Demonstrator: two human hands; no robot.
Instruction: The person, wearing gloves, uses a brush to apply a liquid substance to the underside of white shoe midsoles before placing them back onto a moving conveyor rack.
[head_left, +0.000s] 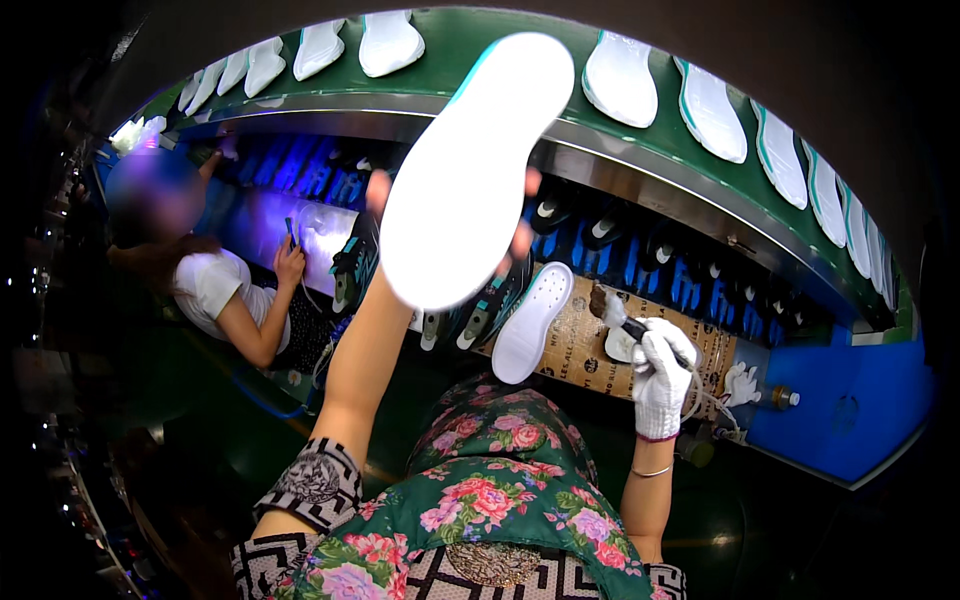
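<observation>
My bare left hand (521, 240) grips a large white shoe sole (475, 175) from beneath, its fingers curled round both edges. Most of that hand is hidden behind the sole, which is raised in front of the green conveyor. In a white knitted glove, my right hand (660, 370) is closed around the black handle of a brush (612, 312) with dark, clumped bristles. A thin cord or tube hangs beside this glove. Between my two hands, another white sole (535, 322) with small holes at one end lies at the edge of a cardboard-covered bench (595, 375).
A green conveyor (455, 65) carrying several white soles (620, 80) curves across the far side. Dark shoes (600, 232) stand on the blue rack below it. At left, a co-worker (225, 290) sits holding a tool. A blue panel (845, 400) and a loose white glove (741, 383) are at right.
</observation>
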